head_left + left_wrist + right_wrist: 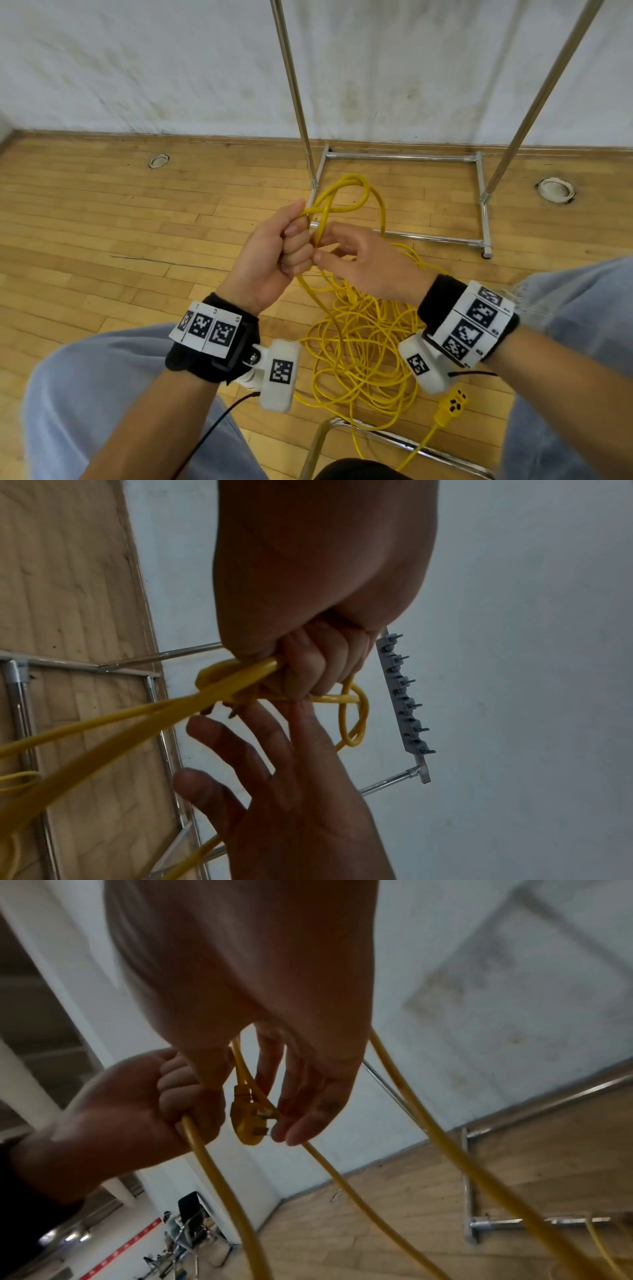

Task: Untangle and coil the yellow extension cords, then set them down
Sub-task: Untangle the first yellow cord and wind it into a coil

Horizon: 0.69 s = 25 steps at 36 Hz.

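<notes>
My left hand is a fist gripping the yellow extension cord, which loops up above the knuckles. The left hand holds several strands that trail off to the left. My right hand is beside the fist, with straight, spread fingers touching the cord. In the right wrist view, the cord's yellow plug hangs against the right fingertips, next to the left fist. The remaining cord lies in a loose tangle on the floor between my knees. Its yellow socket end is at the right.
A metal rack base with two uprights stands on the wooden floor against the white wall, just beyond the hands. A chrome chair frame crosses the cord at the bottom. Round floor fittings lie left and right.
</notes>
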Each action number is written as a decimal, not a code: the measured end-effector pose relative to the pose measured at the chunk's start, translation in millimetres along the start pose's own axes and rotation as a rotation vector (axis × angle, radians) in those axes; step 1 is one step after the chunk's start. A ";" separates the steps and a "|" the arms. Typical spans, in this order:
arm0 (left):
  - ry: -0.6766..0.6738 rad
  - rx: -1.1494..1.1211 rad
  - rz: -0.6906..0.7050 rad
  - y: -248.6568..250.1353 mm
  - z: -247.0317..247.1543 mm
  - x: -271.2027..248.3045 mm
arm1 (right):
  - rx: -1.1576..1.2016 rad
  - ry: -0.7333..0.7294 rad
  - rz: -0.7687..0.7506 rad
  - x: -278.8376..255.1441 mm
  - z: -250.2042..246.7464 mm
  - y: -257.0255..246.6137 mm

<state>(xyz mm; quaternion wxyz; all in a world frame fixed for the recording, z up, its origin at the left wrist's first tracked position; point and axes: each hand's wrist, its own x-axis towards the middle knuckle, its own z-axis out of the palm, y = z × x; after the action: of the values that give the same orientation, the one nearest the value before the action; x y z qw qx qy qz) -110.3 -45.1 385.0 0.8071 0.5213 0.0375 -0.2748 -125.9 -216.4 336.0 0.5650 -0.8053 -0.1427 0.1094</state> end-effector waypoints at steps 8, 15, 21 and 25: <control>0.162 0.246 0.102 6.6 -9.8 2.5 | -0.060 0.056 -0.051 -2.2 -11.2 -10.3; 0.178 0.478 0.217 -1.9 -1.7 1.8 | -0.216 0.296 -0.124 -10.9 -22.8 -20.8; 0.321 0.542 0.169 -11.3 -2.0 5.6 | -0.240 0.370 -0.101 -15.6 -22.5 -23.4; 0.250 0.572 0.129 -15.1 -5.1 7.7 | -0.204 0.374 -0.073 -11.1 -29.1 -26.6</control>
<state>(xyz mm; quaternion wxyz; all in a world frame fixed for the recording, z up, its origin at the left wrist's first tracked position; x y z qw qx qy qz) -109.9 -48.5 367.6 0.6327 0.7581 0.0246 -0.1562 -129.2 -237.3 371.0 0.5009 -0.8588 -0.0749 -0.0776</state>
